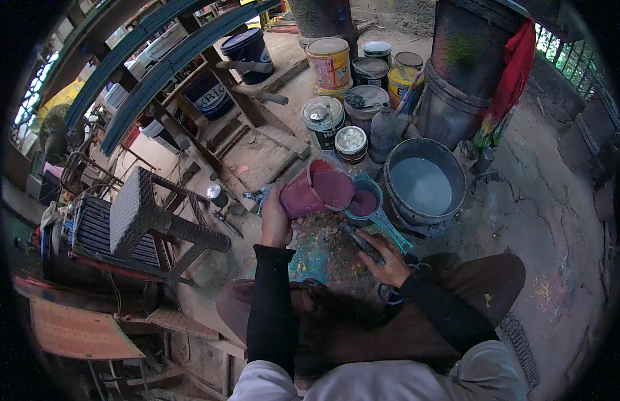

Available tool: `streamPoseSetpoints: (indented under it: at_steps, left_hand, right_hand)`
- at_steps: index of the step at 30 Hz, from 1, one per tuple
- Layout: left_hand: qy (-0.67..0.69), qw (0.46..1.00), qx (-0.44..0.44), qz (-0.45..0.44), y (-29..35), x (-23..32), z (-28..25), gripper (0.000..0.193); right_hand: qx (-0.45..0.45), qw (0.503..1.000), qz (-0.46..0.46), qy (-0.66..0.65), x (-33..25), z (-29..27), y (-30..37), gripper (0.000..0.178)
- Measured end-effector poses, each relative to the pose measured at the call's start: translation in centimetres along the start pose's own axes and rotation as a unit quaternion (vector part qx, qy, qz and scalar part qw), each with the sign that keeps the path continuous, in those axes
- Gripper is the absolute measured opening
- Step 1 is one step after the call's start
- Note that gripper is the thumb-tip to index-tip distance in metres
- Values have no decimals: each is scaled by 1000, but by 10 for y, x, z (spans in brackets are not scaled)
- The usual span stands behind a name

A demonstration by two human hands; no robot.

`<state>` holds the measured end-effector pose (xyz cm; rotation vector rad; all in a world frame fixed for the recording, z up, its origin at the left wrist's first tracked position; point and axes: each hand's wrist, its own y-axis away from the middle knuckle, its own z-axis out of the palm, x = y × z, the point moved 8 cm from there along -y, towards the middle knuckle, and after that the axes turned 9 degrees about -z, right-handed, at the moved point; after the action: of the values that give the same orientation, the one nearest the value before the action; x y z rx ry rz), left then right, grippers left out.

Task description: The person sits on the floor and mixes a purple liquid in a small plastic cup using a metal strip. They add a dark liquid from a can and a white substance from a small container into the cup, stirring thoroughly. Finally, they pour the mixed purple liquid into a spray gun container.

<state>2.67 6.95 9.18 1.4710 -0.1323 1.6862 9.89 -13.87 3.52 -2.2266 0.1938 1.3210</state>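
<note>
My left hand [276, 224] is closed round a translucent plastic tub [302, 192] of dark pink paint. The tub tilts to the right, its mouth over or against a teal dipper [390, 230] that has dark maroon paint in its bowl. Whether paint is flowing between them I cannot tell. Below the dipper's handle, my right hand [388, 262] grips a dark, flat, elongated thing [358, 242] whose kind is unclear. Just right of the dipper stands a large dark bucket [405, 217] holding cloudy grey liquid.
Several paint cans [328, 63] and a dusty bottle [383, 137] stand ahead. A tall dark drum [467, 73] bears a red cloth [514, 77]. On the left are a brown woven stool [133, 207] and a wooden frame [253, 110]. A coiled spring [520, 347] lies by my right knee.
</note>
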Motion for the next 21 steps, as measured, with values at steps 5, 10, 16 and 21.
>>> streamPoseSetpoints:
  at_steps: [5, 10, 16, 21]
  left_hand:
    - [-22, 1000, 19, -11, 0, 4, -5, 34]
    - [-47, 998, 27, 26, 4, 17, -1, 33]
    - [-44, 996, 78, 27, 7, 26, -2, 32]
    - [-59, 995, 74, 39, 7, 31, -3, 32]
  right_hand:
    - [-11, 1000, 22, -16, 1, 1, 0, 45]
    - [-10, 1000, 16, -7, 4, 2, 1, 45]
    - [-3, 1000, 2, 5, 1, 1, -1, 46]
    - [-12, 1000, 14, -4, 6, 3, 0, 46]
